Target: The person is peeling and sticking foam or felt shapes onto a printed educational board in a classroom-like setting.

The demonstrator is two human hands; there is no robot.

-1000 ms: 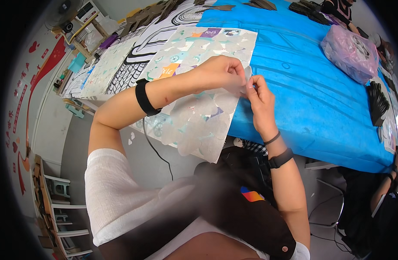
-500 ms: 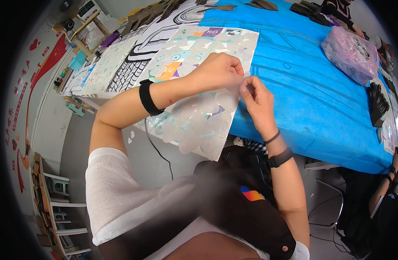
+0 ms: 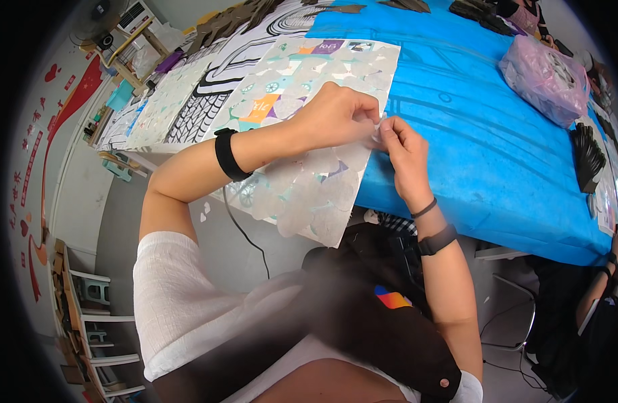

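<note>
Blue tabletop (image 3: 470, 181), curled hands (image 3: 339, 117) (image 3: 408, 151) close together

The blue-covered table (image 3: 457, 148) bears a patterned sheet (image 3: 260, 109) and a pink plastic bag (image 3: 545, 82).

Bag (image 3: 545, 82) on table (image 3: 483, 181), right of sheet (image 3: 339, 213)

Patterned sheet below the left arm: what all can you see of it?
The patterned sheet looks thin, like paper or plastic film, and roughly rectangular. Overlapping pale grey rounded shapes crowd its surface, with teal drawings and orange and purple blocks between them. It lies slanted, its right edge meeting the blue cover, its near corner jutting past that cover's near edge. The left hand and forearm overlap it in view; contact isn't clear.
</note>
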